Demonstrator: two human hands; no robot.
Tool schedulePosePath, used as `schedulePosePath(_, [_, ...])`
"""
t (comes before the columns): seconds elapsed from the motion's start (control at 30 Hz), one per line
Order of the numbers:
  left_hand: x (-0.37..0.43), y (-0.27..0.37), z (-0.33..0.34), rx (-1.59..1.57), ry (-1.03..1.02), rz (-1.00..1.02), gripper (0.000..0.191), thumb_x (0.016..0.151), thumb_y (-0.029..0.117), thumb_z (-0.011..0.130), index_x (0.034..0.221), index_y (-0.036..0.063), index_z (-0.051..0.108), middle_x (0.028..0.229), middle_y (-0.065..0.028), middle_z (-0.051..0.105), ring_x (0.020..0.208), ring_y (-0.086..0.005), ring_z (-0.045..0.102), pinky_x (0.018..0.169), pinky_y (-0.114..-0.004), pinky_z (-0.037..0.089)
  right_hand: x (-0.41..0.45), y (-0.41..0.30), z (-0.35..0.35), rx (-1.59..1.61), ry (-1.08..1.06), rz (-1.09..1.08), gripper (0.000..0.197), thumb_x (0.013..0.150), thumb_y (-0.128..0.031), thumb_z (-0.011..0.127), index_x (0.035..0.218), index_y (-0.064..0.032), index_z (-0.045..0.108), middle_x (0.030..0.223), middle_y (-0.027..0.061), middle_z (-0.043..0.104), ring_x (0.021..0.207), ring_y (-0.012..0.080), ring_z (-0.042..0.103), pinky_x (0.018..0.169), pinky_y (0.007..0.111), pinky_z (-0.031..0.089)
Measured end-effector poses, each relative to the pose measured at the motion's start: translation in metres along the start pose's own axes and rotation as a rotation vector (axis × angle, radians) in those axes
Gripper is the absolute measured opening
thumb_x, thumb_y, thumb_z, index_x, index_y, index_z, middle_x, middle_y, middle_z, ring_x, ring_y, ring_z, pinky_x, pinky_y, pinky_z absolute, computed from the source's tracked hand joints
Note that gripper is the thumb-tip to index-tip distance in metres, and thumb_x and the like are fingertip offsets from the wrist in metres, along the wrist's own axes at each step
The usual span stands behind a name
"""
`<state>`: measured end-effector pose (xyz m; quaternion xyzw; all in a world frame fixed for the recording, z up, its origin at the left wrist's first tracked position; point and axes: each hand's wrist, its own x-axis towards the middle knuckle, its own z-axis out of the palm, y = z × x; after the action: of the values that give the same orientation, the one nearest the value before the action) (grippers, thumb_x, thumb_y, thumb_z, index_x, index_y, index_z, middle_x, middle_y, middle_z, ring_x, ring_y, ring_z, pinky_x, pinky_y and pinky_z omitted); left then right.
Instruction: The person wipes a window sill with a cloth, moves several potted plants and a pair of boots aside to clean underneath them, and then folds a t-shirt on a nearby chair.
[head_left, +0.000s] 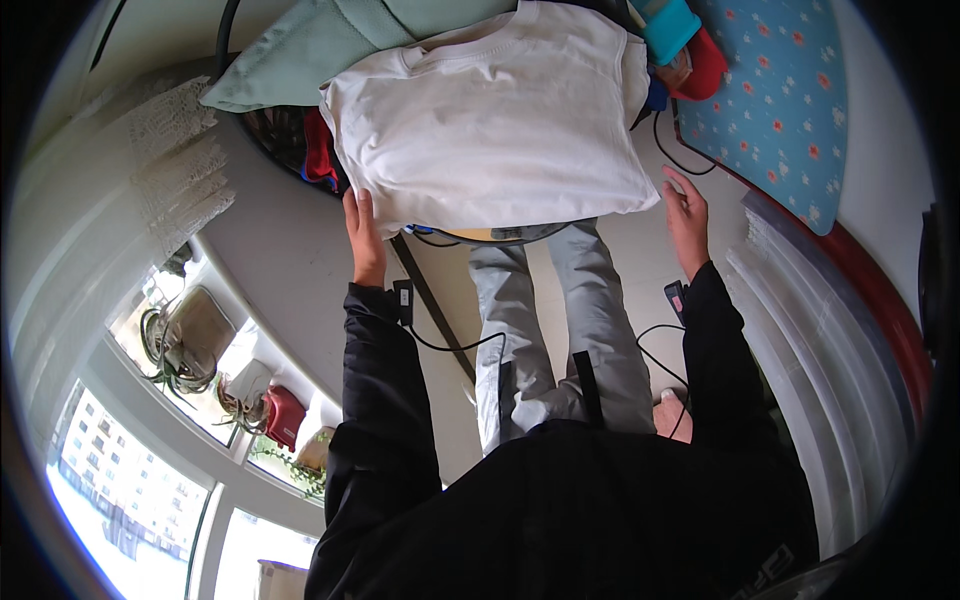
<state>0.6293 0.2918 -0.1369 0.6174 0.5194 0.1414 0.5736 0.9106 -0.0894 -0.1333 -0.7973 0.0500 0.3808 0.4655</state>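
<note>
A white T-shirt (487, 127) lies spread, its neckline at the far side and its near edge hanging over the rim of a round dark-edged support. My left hand (365, 232) is at the shirt's near left corner, fingertips touching or very close to the cloth; whether it grips is unclear. My right hand (686, 221) stands just off the near right corner, fingers apart, holding nothing. Beneath and beyond the shirt is a pale green padded fabric item (300, 64). Red and blue cloth (319, 150) shows under the shirt's left side.
A blue floral board (780, 112) stands at the right, near a red cap-like item (701, 64) and a turquoise container (670, 30). Lace curtain (180, 165) hangs at the left, above a windowsill with potted plants (184, 345) and a red pot (283, 416). Thin cables run by both wrists.
</note>
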Motion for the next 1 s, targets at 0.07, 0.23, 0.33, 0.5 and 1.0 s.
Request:
schedulePosePath(0.07, [-0.006,0.002,-0.002,-0.047,-0.105,0.010,0.055,0.104,0.039,0.052,0.135,-0.0059,0.044,0.125,-0.0133,0.056,0.115,-0.0195,0.050,0.102,-0.031,0.038,0.011,-0.044,0.010,0.054,-0.026,0.030,0.031,0.100,-0.023,0.062,0.118,0.0019,0.065,0.072,-0.0065,0.050,0.064,0.0053,0.044,0.058,0.026,0.037])
schedulePosePath(0.23, [-0.011,-0.009,-0.015,0.169,-0.082,0.019,0.047,0.105,0.037,0.051,0.127,-0.0045,0.049,0.120,-0.0108,0.058,0.112,-0.0195,0.051,0.104,-0.032,0.037,0.057,-0.043,0.035,-0.096,-0.299,-0.049,0.028,0.099,-0.025,0.064,0.103,0.0030,0.066,0.071,-0.0055,0.052,0.064,0.0059,0.046,0.059,0.027,0.039])
schedulePosePath(0.33, [-0.022,-0.006,-0.015,0.061,-0.208,-0.062,0.049,0.104,0.037,0.053,0.127,-0.0063,0.050,0.125,-0.0130,0.058,0.116,-0.0184,0.052,0.103,-0.030,0.038,0.051,-0.043,0.042,-0.145,-0.214,-0.206,0.030,0.097,-0.026,0.067,0.098,0.0043,0.065,0.078,0.0027,0.064,0.072,0.0080,0.056,0.068,0.025,0.045])
schedulePosePath(0.5, [-0.024,-0.022,-0.013,0.100,-0.109,0.037,0.031,0.104,0.028,0.057,0.105,-0.0023,0.052,0.096,-0.0068,0.059,0.090,-0.0133,0.052,0.083,-0.027,0.043,0.056,-0.015,0.034,-0.071,-0.099,-0.149,0.026,0.096,-0.021,0.068,0.102,0.0037,0.065,0.082,0.0049,0.066,0.074,0.0089,0.057,0.067,0.024,0.045])
schedulePosePath(1.0, [-0.058,-0.006,-0.044,-0.153,-0.254,-0.353,0.040,0.100,0.023,0.062,0.128,-0.0048,0.057,0.116,-0.0064,0.067,0.103,-0.0123,0.060,0.091,-0.027,0.046,0.022,0.051,0.003,0.589,-0.311,0.550,0.054,0.096,-0.063,0.054,0.088,-0.0124,0.039,0.059,-0.0075,0.022,0.046,0.0042,0.021,0.043,0.024,0.018])
